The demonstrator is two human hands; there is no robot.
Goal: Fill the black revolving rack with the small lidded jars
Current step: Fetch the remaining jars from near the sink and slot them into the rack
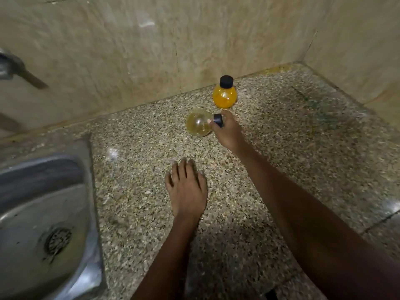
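Observation:
A round clear jar (198, 124) with a black lid lies tipped on its side above the speckled counter, its lid end held in my right hand (227, 132). Behind it, near the wall, a second round jar (224, 95) filled with orange powder stands upright with a black lid. My left hand (187, 187) rests flat on the counter nearer to me, fingers spread, holding nothing. No black revolving rack shows in this view.
A steel sink (43, 213) with a drain fills the lower left, its rim meeting the granite counter (303, 148). A tap (13, 68) juts in at the left edge. Tiled walls close the back and the right corner.

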